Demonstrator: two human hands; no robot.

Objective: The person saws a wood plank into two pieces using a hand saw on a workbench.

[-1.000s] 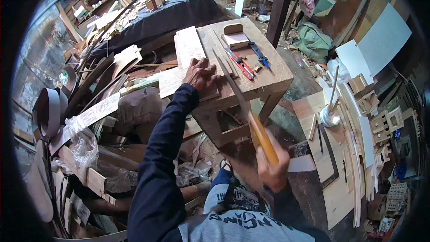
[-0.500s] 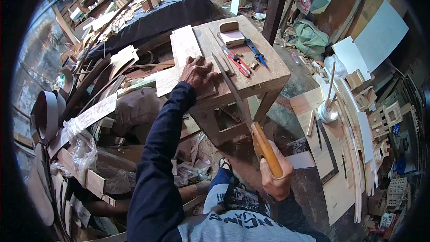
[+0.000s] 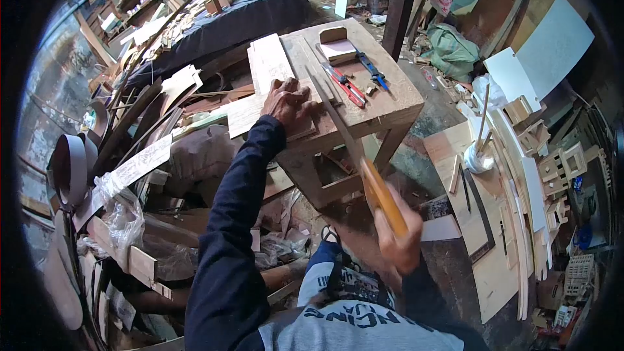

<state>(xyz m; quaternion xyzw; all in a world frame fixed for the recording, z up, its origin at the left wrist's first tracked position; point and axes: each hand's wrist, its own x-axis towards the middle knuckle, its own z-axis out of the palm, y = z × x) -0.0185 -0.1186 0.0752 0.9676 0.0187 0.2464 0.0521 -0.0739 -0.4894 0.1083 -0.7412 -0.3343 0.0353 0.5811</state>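
While the left hand rests with bent fingers on a pale, flat wooden board at the near left edge of a light-brown wooden bench, the right hand, slightly blurred, is clamped around the smooth yellow-orange handle of a long hand saw with a narrow grey metal blade. Whether the left fingers also pinch the wood cannot be told from above. Both hands are well apart, the right one lower and nearer the body. Slanting away from it, the blade crosses the bench's front edge just beside the left hand, its tip over the bench top near thin pale wooden strips; whether its teeth touch wood is unclear.

Beyond the left hand lies a wide whitish board. Farther right on the bench are a slim red-and-grey tool, a slim blue-and-black tool and a pale-topped block with an upright brown end piece. Behind stands a long table draped in dark cloth, with wood pieces scattered over it.
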